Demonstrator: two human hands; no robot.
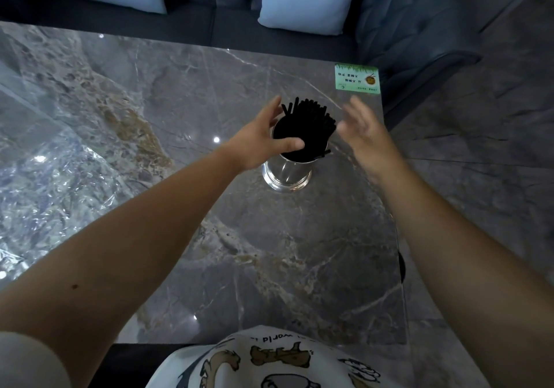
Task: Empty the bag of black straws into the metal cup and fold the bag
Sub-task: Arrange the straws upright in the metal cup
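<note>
We see a shiny metal cup (287, 171) standing on the gray marble table (180, 111). It is full of black straws (305, 126) that stick up and lean toward the right. Our left hand (263, 140) touches the straws, fingers spread, thumb lying across the cup's mouth. Our right hand (361, 131) is just beside the straws, fingers spread (it looks blurry), holding nothing. The clear plastic bag (57, 174) lies crinkled at the table's left side, well apart from the cup. A green card (357, 78) sits at the far right corner.
</note>
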